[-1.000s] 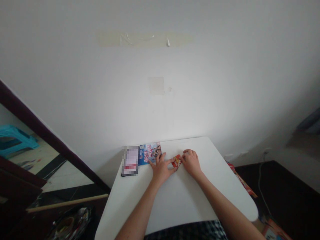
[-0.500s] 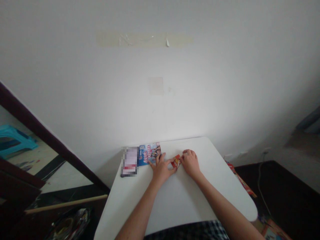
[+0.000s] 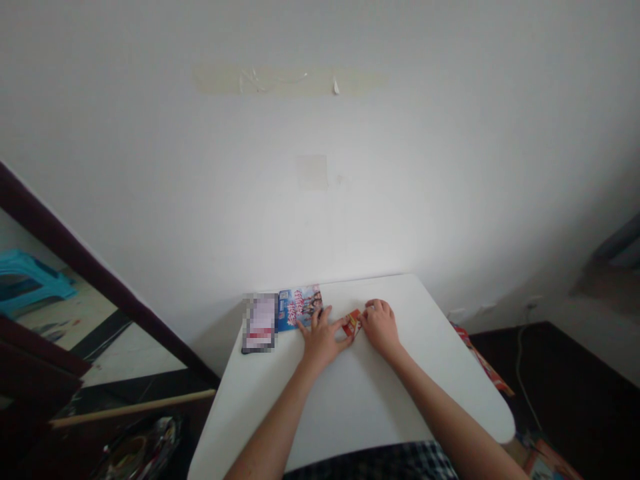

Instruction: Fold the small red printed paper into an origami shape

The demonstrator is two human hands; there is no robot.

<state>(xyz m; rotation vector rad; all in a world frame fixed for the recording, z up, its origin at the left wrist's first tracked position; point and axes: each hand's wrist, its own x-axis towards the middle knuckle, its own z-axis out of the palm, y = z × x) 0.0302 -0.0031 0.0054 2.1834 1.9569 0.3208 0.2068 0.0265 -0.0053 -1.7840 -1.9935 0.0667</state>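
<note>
A small red printed piece of folded paper lies on the white table between my hands. My left hand has its thumb and index finger at the paper's left and lower edges, pinning it. Its other fingers are spread, with their tips on or beside a blue printed leaflet. My right hand has its fingers curled in a pinch at the paper's right corner, and the fingertips partly hide that corner. Left of the leaflet lies a phone-like flat object, its face blurred by pixels.
The white table has rounded corners and stands against a pale wall. To the left are a blue plastic stool, a wooden stick and a black bag. A cable runs down at the right.
Very little differs. Both hands stay on the red paper in nearly the same place, and my left forearm has shifted slightly to the left.
</note>
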